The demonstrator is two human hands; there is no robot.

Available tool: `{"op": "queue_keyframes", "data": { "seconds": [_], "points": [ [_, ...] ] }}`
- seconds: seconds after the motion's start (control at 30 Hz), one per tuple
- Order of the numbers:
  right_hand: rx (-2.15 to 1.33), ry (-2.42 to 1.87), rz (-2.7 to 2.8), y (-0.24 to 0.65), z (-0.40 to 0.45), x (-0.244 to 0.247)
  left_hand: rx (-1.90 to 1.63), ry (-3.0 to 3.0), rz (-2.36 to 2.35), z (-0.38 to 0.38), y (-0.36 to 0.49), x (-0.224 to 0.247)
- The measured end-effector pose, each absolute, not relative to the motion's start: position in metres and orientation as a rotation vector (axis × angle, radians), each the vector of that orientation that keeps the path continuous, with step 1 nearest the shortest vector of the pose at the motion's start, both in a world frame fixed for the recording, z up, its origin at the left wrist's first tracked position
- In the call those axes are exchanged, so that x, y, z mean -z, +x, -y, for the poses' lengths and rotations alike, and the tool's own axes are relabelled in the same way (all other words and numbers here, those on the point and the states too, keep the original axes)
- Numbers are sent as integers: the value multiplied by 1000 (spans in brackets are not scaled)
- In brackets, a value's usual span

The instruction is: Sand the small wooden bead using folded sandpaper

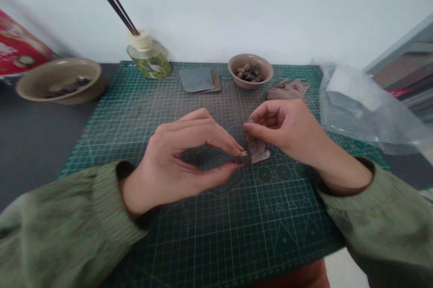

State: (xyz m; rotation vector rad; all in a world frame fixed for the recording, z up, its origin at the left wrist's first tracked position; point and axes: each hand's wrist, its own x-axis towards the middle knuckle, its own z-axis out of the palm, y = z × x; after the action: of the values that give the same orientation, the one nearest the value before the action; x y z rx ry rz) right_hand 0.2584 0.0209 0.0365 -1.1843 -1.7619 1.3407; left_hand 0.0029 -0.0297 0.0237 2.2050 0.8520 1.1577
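Cutting mat [304, 216] is lying on desk [40, 144], big bowl [59, 92] sitting just L of it, plastic bag [365, 107] lying across R edge. Along back, L to R: diffuser bottle [149, 60], sandpaper sheets [198, 80], small bowl [250, 83] w/ chunks [248, 71] inside, cloth [287, 90].

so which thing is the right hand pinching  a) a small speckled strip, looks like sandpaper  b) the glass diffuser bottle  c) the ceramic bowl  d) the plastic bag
a, the right hand grips the small speckled strip between thumb and fingertips, right beside the small dark piece in the left hand.
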Motion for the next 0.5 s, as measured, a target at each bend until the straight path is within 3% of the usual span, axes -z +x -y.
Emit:
{"op": "queue_keyframes", "data": {
  "seconds": [0.5],
  "points": [
    [-1442, -1164, 1729, 258, -20, -37, -1216, 2213, -773, 29, 4, -27]
  ]
}}
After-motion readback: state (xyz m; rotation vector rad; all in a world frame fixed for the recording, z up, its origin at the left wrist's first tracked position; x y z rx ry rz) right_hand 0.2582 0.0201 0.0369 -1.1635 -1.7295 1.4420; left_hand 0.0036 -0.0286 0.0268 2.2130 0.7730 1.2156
